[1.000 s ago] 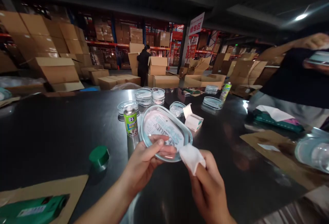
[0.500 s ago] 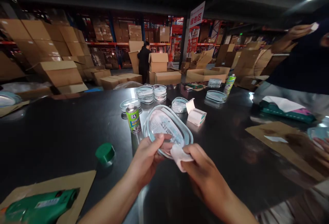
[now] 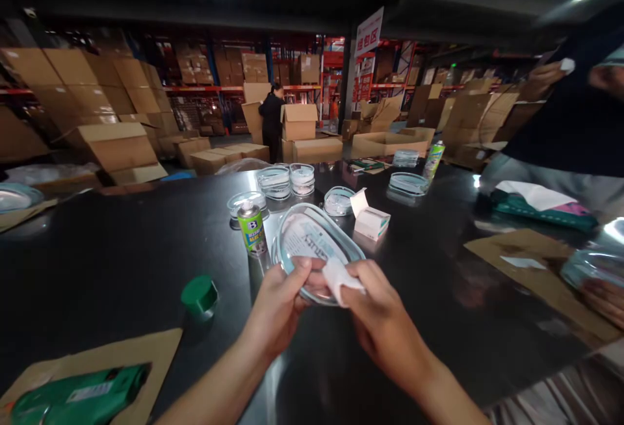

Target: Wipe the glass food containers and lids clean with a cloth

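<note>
An oval glass dish [image 3: 319, 236] with a printed label inside is tilted up above the dark table. My left hand [image 3: 287, 288] grips its near edge, thumb on top and fingers below. In my right hand [image 3: 377, 295] a folded white wipe [image 3: 338, 277] is pinched, pressed against the near right part of the dish. Just beyond my left hand stands a green spray can [image 3: 252, 230] without its cap. A green cap [image 3: 199, 295] lies to the left. Behind the dish to the right is an open small white box [image 3: 371, 220].
Several glass dishes [image 3: 273, 181] stand farther back. A green heat gun or similar tool [image 3: 80, 394] lies on cardboard at the near left. A co-worker's hand [image 3: 604, 298] holds glassware at right, near cardboard [image 3: 517, 256] and a wipes pack [image 3: 541, 207].
My right hand and the wipe have shifted slightly up along the dish's near edge. The dish tilts a little differently. At right, the co-worker's glassware has moved further into view.
</note>
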Action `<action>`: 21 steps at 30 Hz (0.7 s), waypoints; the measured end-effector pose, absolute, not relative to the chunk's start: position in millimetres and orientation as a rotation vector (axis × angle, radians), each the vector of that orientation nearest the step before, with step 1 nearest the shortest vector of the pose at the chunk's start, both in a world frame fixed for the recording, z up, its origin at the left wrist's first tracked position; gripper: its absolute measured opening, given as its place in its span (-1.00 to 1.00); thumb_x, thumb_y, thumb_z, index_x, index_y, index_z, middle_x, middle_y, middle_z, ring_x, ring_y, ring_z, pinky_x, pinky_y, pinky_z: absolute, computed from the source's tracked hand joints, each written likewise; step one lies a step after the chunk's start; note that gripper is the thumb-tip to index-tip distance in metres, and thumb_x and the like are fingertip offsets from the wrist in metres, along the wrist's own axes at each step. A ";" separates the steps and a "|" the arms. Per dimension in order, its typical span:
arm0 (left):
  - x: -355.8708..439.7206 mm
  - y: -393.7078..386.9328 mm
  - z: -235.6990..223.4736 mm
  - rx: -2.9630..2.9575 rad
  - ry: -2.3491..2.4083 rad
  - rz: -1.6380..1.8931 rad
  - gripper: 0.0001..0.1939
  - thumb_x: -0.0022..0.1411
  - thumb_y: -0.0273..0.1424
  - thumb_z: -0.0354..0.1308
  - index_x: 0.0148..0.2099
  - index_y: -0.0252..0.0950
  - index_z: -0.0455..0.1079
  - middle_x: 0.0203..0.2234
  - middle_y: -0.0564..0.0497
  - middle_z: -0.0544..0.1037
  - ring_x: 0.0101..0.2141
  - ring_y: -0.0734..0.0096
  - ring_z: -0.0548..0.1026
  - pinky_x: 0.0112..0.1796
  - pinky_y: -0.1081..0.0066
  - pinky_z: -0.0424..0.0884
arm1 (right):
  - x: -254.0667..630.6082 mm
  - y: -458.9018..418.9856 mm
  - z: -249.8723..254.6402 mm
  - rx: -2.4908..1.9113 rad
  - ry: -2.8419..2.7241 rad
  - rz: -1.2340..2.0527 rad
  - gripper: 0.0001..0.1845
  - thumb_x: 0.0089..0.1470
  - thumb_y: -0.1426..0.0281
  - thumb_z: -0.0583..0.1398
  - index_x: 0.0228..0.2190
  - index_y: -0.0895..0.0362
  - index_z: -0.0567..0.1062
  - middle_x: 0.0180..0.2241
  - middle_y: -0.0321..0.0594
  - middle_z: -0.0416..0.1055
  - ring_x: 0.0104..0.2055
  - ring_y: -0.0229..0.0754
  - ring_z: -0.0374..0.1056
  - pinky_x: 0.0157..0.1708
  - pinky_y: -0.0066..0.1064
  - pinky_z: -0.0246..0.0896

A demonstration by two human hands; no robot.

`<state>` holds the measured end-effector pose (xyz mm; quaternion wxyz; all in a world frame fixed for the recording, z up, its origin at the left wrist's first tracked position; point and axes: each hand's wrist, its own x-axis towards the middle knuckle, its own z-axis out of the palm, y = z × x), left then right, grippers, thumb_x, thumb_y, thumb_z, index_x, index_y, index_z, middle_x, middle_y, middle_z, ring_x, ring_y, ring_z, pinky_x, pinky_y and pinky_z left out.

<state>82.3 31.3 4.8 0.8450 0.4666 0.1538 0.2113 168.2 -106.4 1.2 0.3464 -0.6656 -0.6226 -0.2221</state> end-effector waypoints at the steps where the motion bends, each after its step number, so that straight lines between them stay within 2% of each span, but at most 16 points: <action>1: 82.4 31.6 4.5 0.983 0.340 0.466 -0.64 0.04 -0.22 0.32 -0.27 -0.45 0.47 -0.59 -0.03 0.54 -0.57 0.46 0.50 -0.49 0.51 0.43 | 167.7 -105.5 0.7 -1.723 -1.649 -0.555 -0.76 0.10 0.62 0.00 -0.34 0.11 0.38 -0.26 -0.19 0.27 -0.24 -0.19 0.22 -0.29 -0.42 0.21; 3: 82.6 32.4 4.0 0.975 0.373 0.478 -0.64 0.01 -0.22 0.35 -0.30 -0.45 0.48 -0.60 -0.02 0.54 -0.58 0.47 0.49 -0.52 0.54 0.40 | 167.2 -104.7 -0.3 -1.730 -1.680 -0.541 -0.74 0.10 0.63 0.00 -0.31 0.09 0.38 -0.23 -0.19 0.29 -0.22 -0.19 0.23 -0.28 -0.42 0.22; 7: 83.3 33.9 3.0 0.963 0.364 0.445 -0.65 -0.01 -0.22 0.36 -0.32 -0.44 0.48 -0.57 -0.07 0.56 -0.55 0.40 0.51 -0.45 0.47 0.45 | 168.4 -105.9 -2.1 -1.714 -1.588 -0.618 -0.79 0.12 0.59 0.03 -0.38 0.08 0.39 -0.30 -0.21 0.27 -0.30 -0.21 0.21 -0.36 -0.45 0.21; 11: 84.3 34.4 2.0 0.947 0.405 0.469 -0.64 -0.05 -0.22 0.38 -0.34 -0.44 0.48 -0.59 -0.05 0.55 -0.58 0.47 0.49 -0.51 0.53 0.40 | 167.4 -107.0 -4.3 -1.705 -1.639 -0.531 -0.75 0.15 0.55 0.00 -0.25 0.05 0.40 -0.26 -0.21 0.33 -0.26 -0.21 0.26 -0.31 -0.43 0.26; 15: 85.8 34.8 1.7 0.920 0.435 0.448 -0.63 -0.10 -0.23 0.41 -0.36 -0.44 0.48 -0.59 -0.07 0.56 -0.57 0.41 0.51 -0.48 0.47 0.44 | 168.7 -109.0 -5.0 -1.724 -1.621 -0.597 -0.81 0.14 0.55 0.03 -0.37 0.06 0.38 -0.30 -0.24 0.30 -0.31 -0.23 0.24 -0.38 -0.47 0.22; 18: 87.4 35.3 1.2 0.909 0.435 0.481 -0.65 -0.10 -0.26 0.42 -0.39 -0.44 0.46 -0.62 -0.01 0.53 -0.61 0.50 0.47 -0.56 0.58 0.37 | 170.1 -110.0 -4.2 -1.728 -1.697 -0.547 -0.78 0.17 0.55 0.00 -0.25 0.07 0.39 -0.26 -0.21 0.34 -0.27 -0.21 0.25 -0.32 -0.46 0.24; 21: 88.2 35.2 0.8 0.900 0.432 0.445 -0.64 -0.10 -0.26 0.41 -0.37 -0.45 0.45 -0.62 -0.05 0.54 -0.60 0.45 0.49 -0.55 0.54 0.40 | 171.3 -109.5 -2.6 -1.703 -1.676 -0.587 -0.79 0.18 0.54 0.01 -0.30 0.06 0.40 -0.32 -0.25 0.33 -0.33 -0.23 0.23 -0.39 -0.49 0.19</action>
